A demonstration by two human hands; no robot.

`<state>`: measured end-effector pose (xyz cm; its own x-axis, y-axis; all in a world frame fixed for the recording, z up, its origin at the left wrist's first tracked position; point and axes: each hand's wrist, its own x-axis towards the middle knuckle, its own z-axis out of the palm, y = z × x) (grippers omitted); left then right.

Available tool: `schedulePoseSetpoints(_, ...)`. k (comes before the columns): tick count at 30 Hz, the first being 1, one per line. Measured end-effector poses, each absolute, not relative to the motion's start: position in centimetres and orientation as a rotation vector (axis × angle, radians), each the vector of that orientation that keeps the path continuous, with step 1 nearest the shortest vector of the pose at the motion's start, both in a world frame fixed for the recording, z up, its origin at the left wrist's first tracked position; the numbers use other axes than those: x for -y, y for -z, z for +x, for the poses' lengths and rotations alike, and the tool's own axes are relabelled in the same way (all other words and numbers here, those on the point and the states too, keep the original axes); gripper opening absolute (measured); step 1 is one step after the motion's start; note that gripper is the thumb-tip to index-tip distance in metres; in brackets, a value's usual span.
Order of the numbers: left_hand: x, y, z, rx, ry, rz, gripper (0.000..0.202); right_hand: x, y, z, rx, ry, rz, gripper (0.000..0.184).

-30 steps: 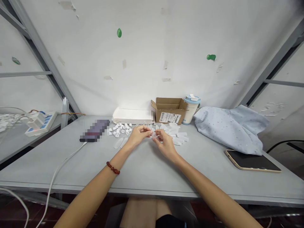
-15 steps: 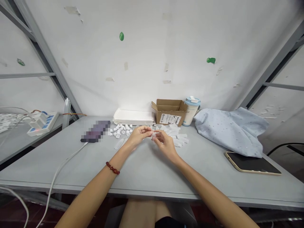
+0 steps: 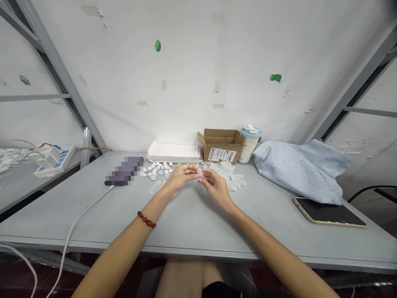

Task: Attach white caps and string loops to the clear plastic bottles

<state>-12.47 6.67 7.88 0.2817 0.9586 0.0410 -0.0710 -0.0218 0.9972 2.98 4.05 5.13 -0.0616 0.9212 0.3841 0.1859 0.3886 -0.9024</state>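
Over the middle of the grey table (image 3: 198,223), my left hand (image 3: 182,178) and my right hand (image 3: 215,186) meet at their fingertips. Both pinch a small translucent plastic piece (image 3: 201,175), mostly covered by the fingers; its exact kind is too small to make out. Left of my left hand lies a cluster of small white plastic parts (image 3: 154,176). A few clear flat strips (image 3: 155,187) lie by my left wrist. Behind and to the right of my right hand spreads a pile of translucent flat pieces (image 3: 237,181).
At the back stand a white tray stack (image 3: 173,153), an open cardboard box (image 3: 221,145) and a blue-lidded cup (image 3: 248,147). To the right, a light blue cloth (image 3: 300,167) partly covers a phone (image 3: 328,213). A dark device (image 3: 125,171) with a white cable (image 3: 80,217) is left.
My fingertips have drawn slightly closer around the small translucent piece, hiding more of it. The whole view has shifted a little; the table items stay put.
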Motion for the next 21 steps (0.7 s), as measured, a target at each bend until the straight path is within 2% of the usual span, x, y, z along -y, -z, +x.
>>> schedulePoseSetpoints(4,-6.9,-7.4,-12.3,-1.043,-1.121,1.462,0.027,-4.3,-4.9,3.1,1.483,-0.851,-1.039,0.028)
schedulePoseSetpoints(9,-6.6,-7.1,-11.9,-1.195,-1.241,1.978,0.011,-4.8,-4.5,3.3,1.374,-0.872,-1.1,0.03)
schedulePoseSetpoints(15,-6.0,-6.4,-11.5,-0.955,-1.204,2.536,0.029,-5.1,-4.5,3.5,1.251,-0.948,-1.097,0.032)
schedulePoseSetpoints(19,-5.9,-6.4,-11.2,-0.972,-1.108,2.623,0.038,-5.0,-4.6,3.5,1.224,-1.002,-1.105,0.036)
schedulePoseSetpoints(21,-5.7,-6.6,-11.0,-1.001,-1.079,2.621,0.037,-5.0,-4.6,3.4,1.229,-1.008,-1.091,0.035)
